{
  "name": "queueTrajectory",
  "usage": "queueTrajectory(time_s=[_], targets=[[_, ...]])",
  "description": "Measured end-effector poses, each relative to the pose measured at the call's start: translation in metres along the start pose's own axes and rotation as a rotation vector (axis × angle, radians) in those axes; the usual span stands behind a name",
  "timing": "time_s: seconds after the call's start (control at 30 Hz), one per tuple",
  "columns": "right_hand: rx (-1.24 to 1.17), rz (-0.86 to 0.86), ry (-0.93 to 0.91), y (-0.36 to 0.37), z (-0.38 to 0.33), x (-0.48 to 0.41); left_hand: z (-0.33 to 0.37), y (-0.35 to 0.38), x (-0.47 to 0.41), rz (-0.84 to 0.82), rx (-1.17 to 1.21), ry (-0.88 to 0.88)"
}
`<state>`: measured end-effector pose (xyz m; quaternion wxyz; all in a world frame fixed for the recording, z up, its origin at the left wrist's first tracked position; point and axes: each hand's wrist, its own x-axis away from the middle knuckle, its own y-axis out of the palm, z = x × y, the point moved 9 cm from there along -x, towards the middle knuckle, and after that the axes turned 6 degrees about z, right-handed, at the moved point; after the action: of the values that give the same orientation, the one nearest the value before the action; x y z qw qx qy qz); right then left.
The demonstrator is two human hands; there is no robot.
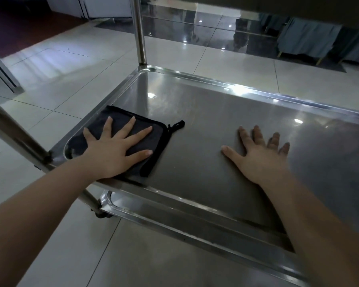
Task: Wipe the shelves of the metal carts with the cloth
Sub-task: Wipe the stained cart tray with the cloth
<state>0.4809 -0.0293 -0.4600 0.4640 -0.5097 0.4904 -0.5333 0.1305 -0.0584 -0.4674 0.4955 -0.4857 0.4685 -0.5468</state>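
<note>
A dark grey cloth (151, 146) with a black hem and a small loop lies flat in the near left corner of the cart's middle shelf (205, 121), a shiny steel tray with a raised rim. My left hand (114, 148) presses flat on the cloth, fingers spread. My right hand (261, 156) rests palm down on the bare metal to the right, fingers apart, holding nothing. A lower shelf (174, 218) shows below the front rim.
Steel posts rise at the far left corner (139, 32) and the near left corner (15, 133). The upper shelf's underside (278, 7) overhangs at the top. Pale floor tiles surround the cart. Teal-draped furniture (307, 40) stands at the back right.
</note>
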Motion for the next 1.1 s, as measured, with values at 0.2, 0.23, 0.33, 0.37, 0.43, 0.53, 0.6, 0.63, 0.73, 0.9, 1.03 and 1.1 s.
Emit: queueTrajectory(time_s=[0.2,0.23,0.33,0.37,0.43,0.53,0.6,0.63,0.73,0.9,1.03,1.1], targets=[[-0.009,0.012,-0.017,0.007,-0.001,-0.004,0.083,0.007,-0.042,0.003,-0.006,0.116],[-0.004,0.015,-0.017,0.007,-0.001,-0.004,0.099,0.007,-0.058,-0.004,-0.004,0.123],[0.002,0.031,-0.017,0.011,0.000,-0.005,0.140,0.005,-0.115,-0.027,-0.007,0.132],[-0.005,0.038,-0.015,0.012,0.001,-0.006,0.152,0.003,-0.134,-0.029,-0.001,0.134],[-0.023,0.051,-0.012,0.014,0.003,-0.009,0.170,-0.001,-0.165,-0.027,0.014,0.119],[-0.037,0.058,0.000,0.016,0.004,-0.011,0.186,-0.005,-0.186,-0.026,0.027,0.072],[-0.050,0.064,0.007,0.015,0.006,-0.013,0.188,-0.007,-0.184,-0.014,0.028,0.063],[-0.057,0.067,0.007,0.014,0.006,-0.014,0.188,-0.006,-0.178,-0.016,0.029,0.074],[-0.065,0.069,0.004,0.014,0.007,-0.013,0.181,0.002,-0.142,-0.056,0.000,0.130],[-0.049,0.063,-0.022,0.014,0.004,-0.012,0.131,0.013,-0.055,-0.076,-0.044,0.160],[-0.049,0.043,-0.032,0.015,0.005,-0.011,0.109,0.009,-0.012,0.021,-0.079,0.122],[-0.059,0.016,-0.048,0.014,0.006,-0.012,0.113,0.007,-0.008,0.039,-0.085,0.111]])
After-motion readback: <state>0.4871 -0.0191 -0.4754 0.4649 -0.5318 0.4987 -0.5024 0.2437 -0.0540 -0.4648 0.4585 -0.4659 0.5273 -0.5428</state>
